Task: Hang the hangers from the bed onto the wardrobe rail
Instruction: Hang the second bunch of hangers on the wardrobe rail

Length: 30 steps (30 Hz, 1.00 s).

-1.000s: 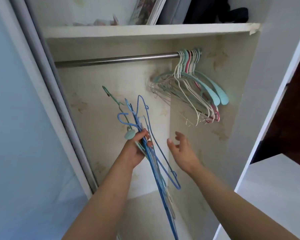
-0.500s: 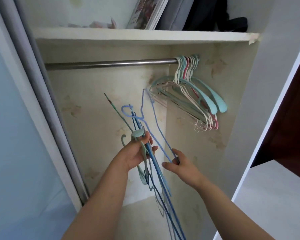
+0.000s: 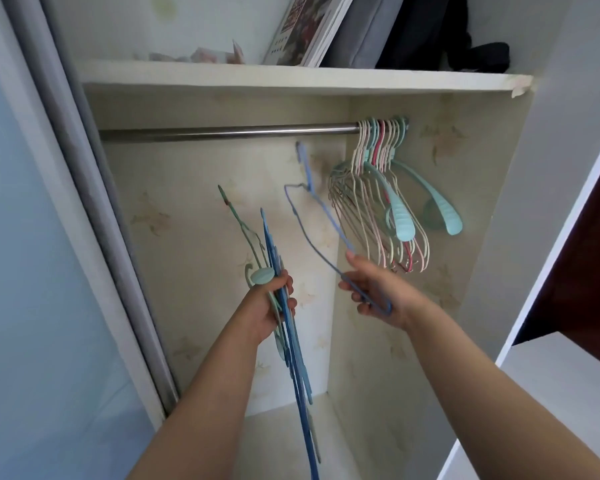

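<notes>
Since half a second ago, one blue hanger (image 3: 312, 223) has been drawn clear of the bundle (image 3: 284, 327) and raised toward the rail (image 3: 222, 132). It is pinched at a lower corner by the right hand (image 3: 378, 292); the bundle is gripped by the left hand (image 3: 271, 306). Thin wire, probably light and springy, is best held near the hook. Hung hangers (image 3: 385, 202) crowd the rail's right end.

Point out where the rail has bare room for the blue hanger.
Free: the rail from its left end to the hung hangers. Crowded: the right end, hooks packed against the side wall. The blue hanger in the right hand hangs just below the bare stretch.
</notes>
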Tool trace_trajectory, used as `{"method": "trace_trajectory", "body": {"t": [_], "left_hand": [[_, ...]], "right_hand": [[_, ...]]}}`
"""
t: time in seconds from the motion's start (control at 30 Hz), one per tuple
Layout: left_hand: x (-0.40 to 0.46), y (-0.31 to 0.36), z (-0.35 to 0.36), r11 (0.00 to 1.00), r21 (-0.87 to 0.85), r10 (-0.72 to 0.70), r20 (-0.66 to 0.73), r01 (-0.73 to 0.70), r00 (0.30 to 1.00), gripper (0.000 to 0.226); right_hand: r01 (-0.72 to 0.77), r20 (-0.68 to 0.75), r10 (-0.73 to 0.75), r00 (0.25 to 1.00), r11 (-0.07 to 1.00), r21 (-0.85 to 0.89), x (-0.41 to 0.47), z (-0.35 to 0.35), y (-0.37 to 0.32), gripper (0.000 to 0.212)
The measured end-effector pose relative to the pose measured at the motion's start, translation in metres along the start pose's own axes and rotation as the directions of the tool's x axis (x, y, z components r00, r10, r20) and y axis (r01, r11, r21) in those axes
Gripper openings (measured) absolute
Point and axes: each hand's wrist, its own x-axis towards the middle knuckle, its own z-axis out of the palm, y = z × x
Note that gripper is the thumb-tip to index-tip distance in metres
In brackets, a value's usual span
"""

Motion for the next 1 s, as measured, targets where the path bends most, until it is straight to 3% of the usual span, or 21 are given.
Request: {"method": "trace_trajectory", "body": {"t": [0.1, 0.23, 0.4, 0.5, 0.6, 0.83, 0.9, 1.0], "left_hand": [[-0.005, 0.003, 0.002, 1.0, 0.024, 0.014, 0.002, -0.014, 1.0, 0.02], [-0.016, 0.007, 0.011, 0.998, 0.055, -0.004, 0.037, 0.002, 0.999, 0.026], [-0.032, 0.007, 0.019, 0.998, 0.068, -0.006, 0.104, -0.001, 0.995, 0.025], [-0.038, 0.009, 0.018, 0.997, 0.073, -0.002, 0.153, -0.009, 0.988, 0.028], [-0.043, 0.012, 0.017, 0.997, 0.074, 0.002, 0.183, -0.016, 0.983, 0.026], [-0.041, 0.006, 0.014, 0.996, 0.08, 0.027, 0.175, -0.041, 0.984, 0.013], [-0.038, 0.005, 0.016, 0.996, 0.073, 0.037, 0.154, -0.049, 0.987, 0.016], [-0.036, 0.006, 0.023, 0.99, 0.119, 0.065, 0.111, -0.079, 0.992, 0.021]], "right_hand": [[-0.003, 0.045, -0.002, 0.999, 0.992, 0.125, 0.011, -0.007, -0.041, 0.069], [-0.07, 0.055, 0.063, 0.996, 0.988, 0.139, 0.03, -0.007, -0.081, 0.075], [-0.187, 0.027, 0.185, 0.982, 0.977, 0.105, 0.048, -0.004, -0.07, 0.078], [-0.18, -0.055, 0.193, 0.98, 0.966, 0.184, 0.054, -0.016, -0.057, 0.085], [-0.107, -0.134, 0.16, 0.978, 0.936, 0.335, 0.053, -0.022, -0.059, 0.079], [-0.01, -0.397, 0.089, 0.913, 0.98, 0.196, 0.023, 0.011, -0.019, 0.08], [-0.064, -0.323, 0.106, 0.94, 0.988, 0.138, 0.003, 0.035, 0.012, 0.083], [-0.163, 0.03, 0.169, 0.985, 0.974, -0.16, -0.024, 0.067, 0.057, 0.088]]}}
